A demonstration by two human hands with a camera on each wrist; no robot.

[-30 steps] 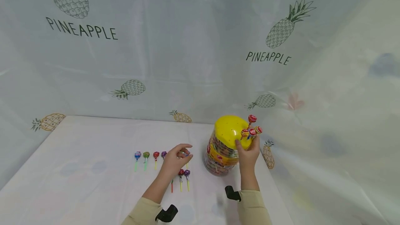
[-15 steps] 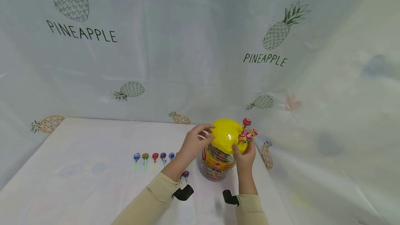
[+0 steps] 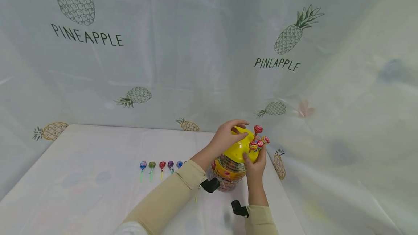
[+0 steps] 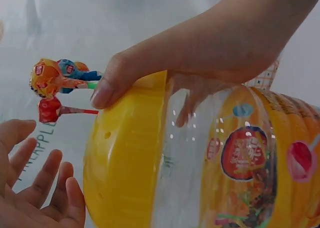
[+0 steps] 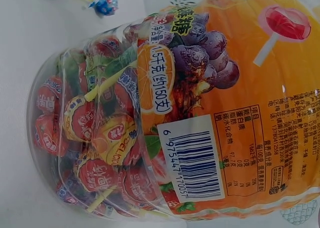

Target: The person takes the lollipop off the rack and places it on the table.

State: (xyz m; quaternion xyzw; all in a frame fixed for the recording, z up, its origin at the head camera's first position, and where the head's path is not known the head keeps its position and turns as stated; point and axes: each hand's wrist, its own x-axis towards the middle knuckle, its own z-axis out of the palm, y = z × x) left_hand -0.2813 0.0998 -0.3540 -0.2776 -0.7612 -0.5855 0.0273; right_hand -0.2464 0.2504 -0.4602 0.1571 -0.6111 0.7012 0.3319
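Observation:
A clear candy jar with a yellow lid is in front of me, right of the middle. My right hand grips it at the lid end. In the left wrist view, the right thumb lies on the lid, and fingers show through the clear neck. Several wrapped lollipops stick up from the lid's top. My left hand is over the lid, to the left of these lollipops, its fingers loosely bent around nothing. Through the jar wall in the right wrist view, many wrapped candies show.
A row of lollipops lies on the white table, left of the jar; my left sleeve covers some of them. A pineapple-print sheet hangs behind the table.
My left hand has moved right and up, from above the loose lollipops to above the lid. The right hand keeps its hold on the jar, which has shifted slightly.

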